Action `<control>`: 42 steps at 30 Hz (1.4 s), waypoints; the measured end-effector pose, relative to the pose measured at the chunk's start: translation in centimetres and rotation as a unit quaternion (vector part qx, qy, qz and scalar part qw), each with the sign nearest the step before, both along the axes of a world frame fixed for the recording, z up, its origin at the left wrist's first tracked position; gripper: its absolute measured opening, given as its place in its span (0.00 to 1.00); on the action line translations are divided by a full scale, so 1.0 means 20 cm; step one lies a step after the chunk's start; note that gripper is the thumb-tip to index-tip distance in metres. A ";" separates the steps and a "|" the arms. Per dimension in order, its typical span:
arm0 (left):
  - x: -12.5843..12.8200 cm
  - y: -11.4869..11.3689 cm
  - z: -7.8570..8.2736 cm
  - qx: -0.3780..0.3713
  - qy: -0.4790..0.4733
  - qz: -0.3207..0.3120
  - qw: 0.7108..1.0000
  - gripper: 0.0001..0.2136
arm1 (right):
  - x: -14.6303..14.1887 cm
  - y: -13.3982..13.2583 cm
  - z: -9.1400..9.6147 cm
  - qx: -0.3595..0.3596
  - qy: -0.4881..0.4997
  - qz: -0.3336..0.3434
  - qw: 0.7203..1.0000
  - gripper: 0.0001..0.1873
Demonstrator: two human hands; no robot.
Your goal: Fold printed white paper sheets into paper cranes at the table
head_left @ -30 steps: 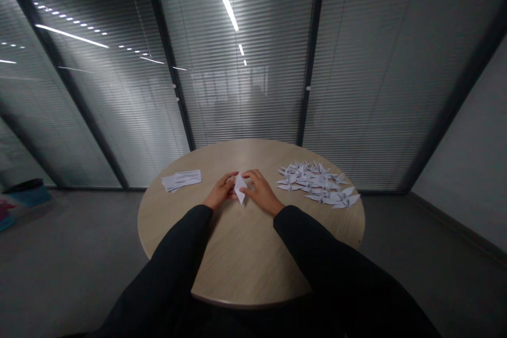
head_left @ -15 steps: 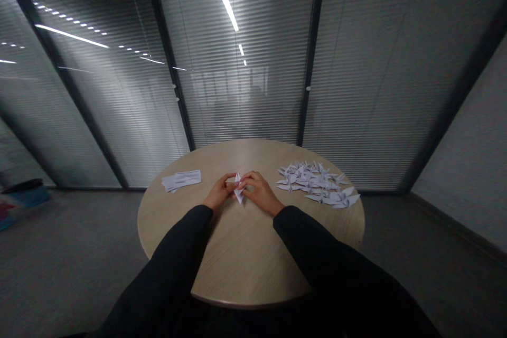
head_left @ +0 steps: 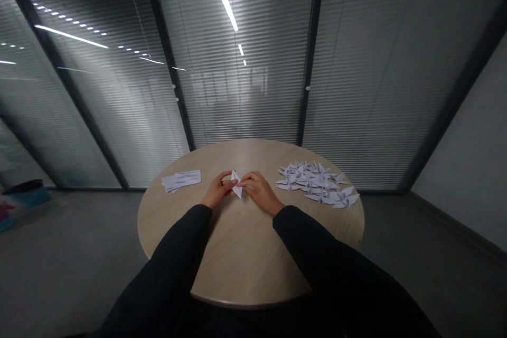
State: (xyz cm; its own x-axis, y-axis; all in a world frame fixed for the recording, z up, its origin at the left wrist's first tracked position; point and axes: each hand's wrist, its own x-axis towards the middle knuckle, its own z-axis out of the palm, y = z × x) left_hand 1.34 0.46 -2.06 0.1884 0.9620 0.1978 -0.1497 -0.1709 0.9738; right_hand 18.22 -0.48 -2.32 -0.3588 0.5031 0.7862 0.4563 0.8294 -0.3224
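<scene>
Between my two hands, over the middle of the table, is a small folded white paper [head_left: 236, 179] with pointed ends at top and bottom. My left hand [head_left: 217, 188] pinches its left side between thumb and fingers. From the other side my right hand [head_left: 258, 190] grips the paper's right edge with its fingertips. The fingers hide part of the folds. To the right lies a heap of folded white paper cranes [head_left: 312, 182]. Left of my hands rests a small stack of white paper slips [head_left: 182, 179].
The round wooden table [head_left: 249, 253] stands in front of a glass wall with blinds [head_left: 249, 100]. On the floor at the far left is a blue bin [head_left: 27, 195]. A plain wall [head_left: 471, 158] rises at the right.
The folded paper has turned slightly and shows a wider face. My left hand has shifted a little to the left and my fingers have changed their hold.
</scene>
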 end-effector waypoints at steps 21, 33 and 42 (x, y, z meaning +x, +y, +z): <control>0.00 -0.02 0.03 0.057 0.061 0.004 0.997 0.33 | -0.01 0.06 -0.06 -0.309 0.155 0.031 0.938 0.11; 0.00 -0.01 0.02 0.062 0.066 0.023 0.996 0.31 | 0.00 0.03 -0.03 -0.292 0.154 0.037 0.943 0.13; 0.00 -0.01 0.03 0.060 0.061 0.028 0.996 0.29 | 0.00 0.02 -0.02 -0.303 0.131 0.039 0.943 0.14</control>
State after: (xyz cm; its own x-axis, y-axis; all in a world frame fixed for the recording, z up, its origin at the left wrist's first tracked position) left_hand 1.27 0.32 -1.54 0.1643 0.9427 0.2904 -0.0184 -0.2914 0.9564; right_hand 18.25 -0.11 -2.79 -0.2467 0.8684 0.4302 0.2396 0.4848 -0.8412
